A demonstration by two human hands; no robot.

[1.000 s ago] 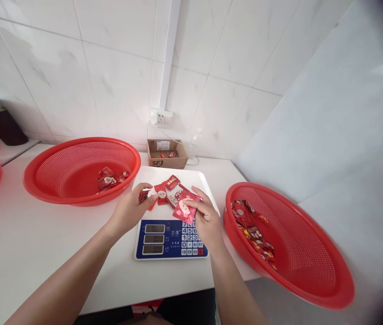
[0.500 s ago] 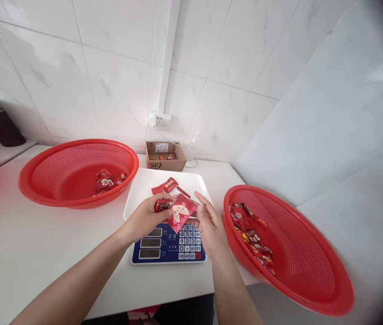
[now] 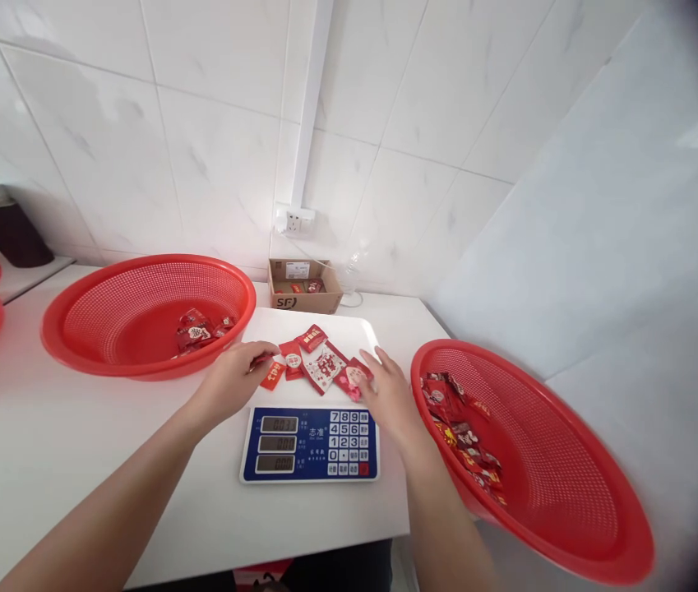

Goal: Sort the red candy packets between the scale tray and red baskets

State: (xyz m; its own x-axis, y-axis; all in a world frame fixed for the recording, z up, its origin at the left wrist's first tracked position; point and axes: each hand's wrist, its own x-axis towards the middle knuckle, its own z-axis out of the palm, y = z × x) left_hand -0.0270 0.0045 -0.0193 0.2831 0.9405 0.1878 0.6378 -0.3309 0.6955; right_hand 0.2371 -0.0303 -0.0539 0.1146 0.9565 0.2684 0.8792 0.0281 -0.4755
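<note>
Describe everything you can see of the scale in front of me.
The scale has a white, plastic-looking pan and a blue front panel. Three stacked grey displays sit at left; the top one's last digit is unclear, the lower two appear to show zeros. White keys and one red key sit at right. It lies flat on the table. Red packets rest on the pan; whether the left hand or right hand touches it is unclear.
</note>
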